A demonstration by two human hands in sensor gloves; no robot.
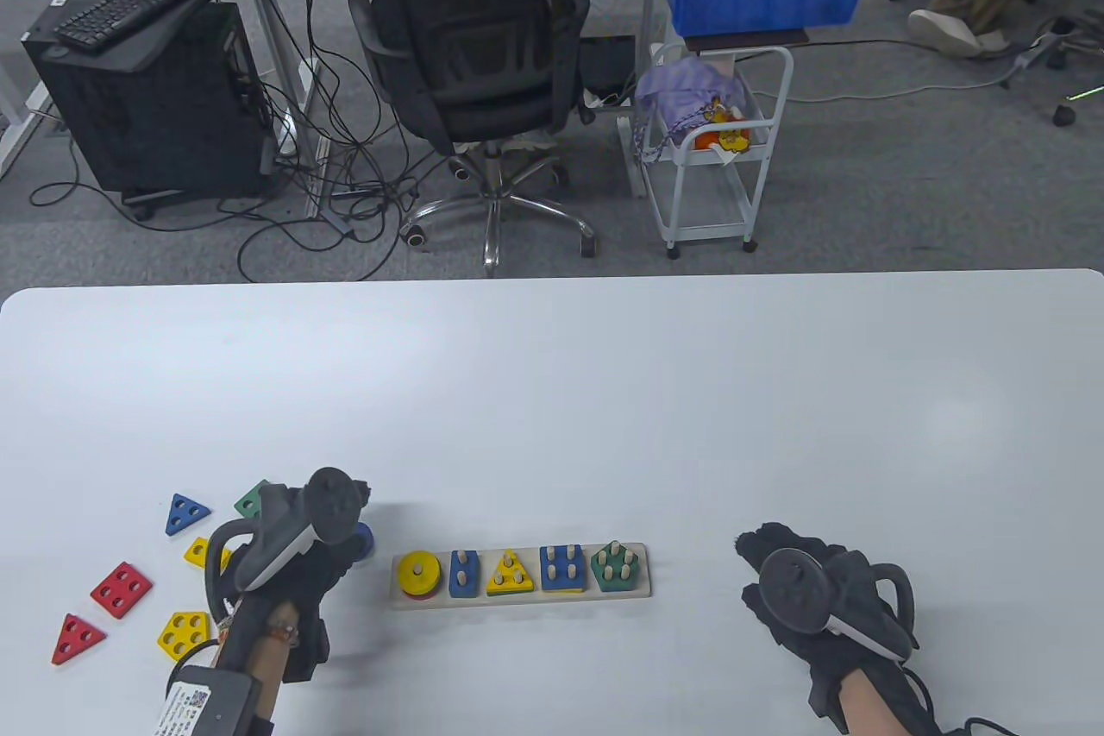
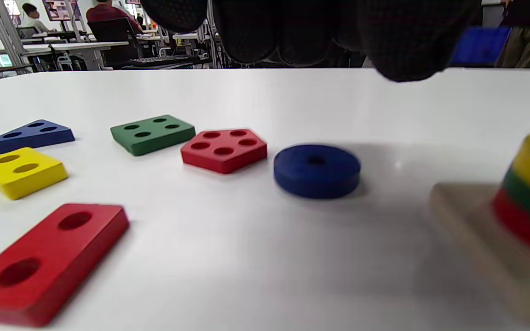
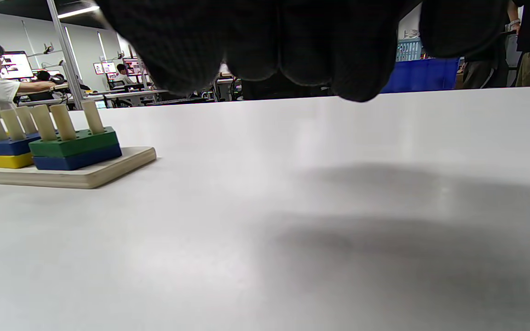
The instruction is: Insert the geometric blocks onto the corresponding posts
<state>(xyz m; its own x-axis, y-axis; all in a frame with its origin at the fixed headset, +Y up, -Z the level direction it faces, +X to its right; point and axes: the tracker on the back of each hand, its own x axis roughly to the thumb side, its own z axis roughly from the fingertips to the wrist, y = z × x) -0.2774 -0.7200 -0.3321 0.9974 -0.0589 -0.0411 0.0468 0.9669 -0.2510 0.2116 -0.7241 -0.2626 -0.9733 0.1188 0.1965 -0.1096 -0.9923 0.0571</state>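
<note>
While our empty left hand [image 1: 323, 542] hovers over the blue ring [image 2: 316, 170], a light, rigid block best pinched at its rim, our right hand [image 1: 802, 589] rests open.

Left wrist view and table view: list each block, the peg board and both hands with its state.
blue disc: flat on table, off its post
red pentagon: loose on table
green square: loose on table
peg board: partly stacked, every post still showing
left hand: above the blue disc, holds nothing
right hand: over bare table, holds nothing
</note>
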